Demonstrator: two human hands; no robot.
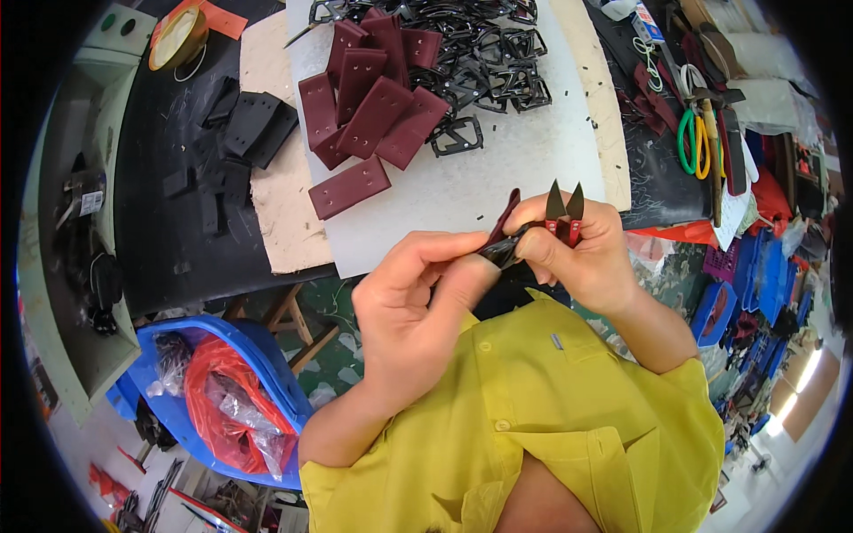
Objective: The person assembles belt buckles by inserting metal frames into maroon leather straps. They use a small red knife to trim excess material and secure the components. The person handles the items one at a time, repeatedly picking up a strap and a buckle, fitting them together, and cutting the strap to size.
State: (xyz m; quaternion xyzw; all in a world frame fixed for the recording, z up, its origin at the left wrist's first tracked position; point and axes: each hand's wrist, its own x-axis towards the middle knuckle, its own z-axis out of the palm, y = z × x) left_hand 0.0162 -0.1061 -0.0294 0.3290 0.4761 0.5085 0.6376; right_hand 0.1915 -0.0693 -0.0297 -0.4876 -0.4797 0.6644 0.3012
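Head: left fingers (458, 243) pinched on maroon strap (507, 217), lengthwise up-right, right fingers (546, 252) curled round snips (555, 204).

Counted two hands (400, 302), one pair of snips (554, 204), at least eight maroon pieces (377, 117), over ten black buckles (444, 19), one blue bin (277, 377).

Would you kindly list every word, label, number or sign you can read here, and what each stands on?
White label, far left: printing too small to read.
Blue-and-white box, upper right: markings too blurred to read.
Burgundy pieces: no lettering visible.
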